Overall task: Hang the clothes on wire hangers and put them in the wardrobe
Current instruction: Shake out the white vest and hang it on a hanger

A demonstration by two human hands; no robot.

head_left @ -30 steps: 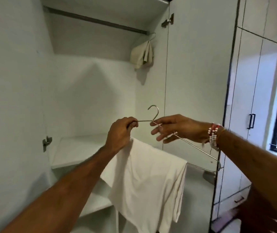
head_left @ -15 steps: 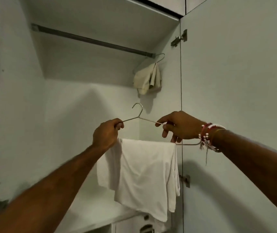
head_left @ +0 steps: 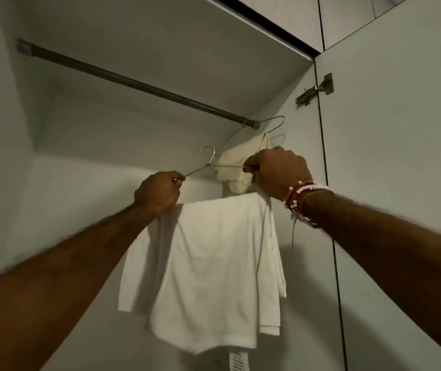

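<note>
In the wardrobe (head_left: pixel 107 204) the rail (head_left: pixel 133 83) already carries a cream garment (head_left: pixel 236 162) at its right end, while the white garment (head_left: pixel 214 263) hangs on a wire hanger (head_left: pixel 198 170) below, not yet hooked, the left hand (head_left: pixel 159 192) and right hand (head_left: pixel 278 172) each pinching its wire in a tight grip.

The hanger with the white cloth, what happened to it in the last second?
The left hand and right hand raised the wire hanger toward the rail; the right hand's grip tightened. Unchanged: the white garment drapes over it, the cream garment hangs at the rail's right end.
</note>
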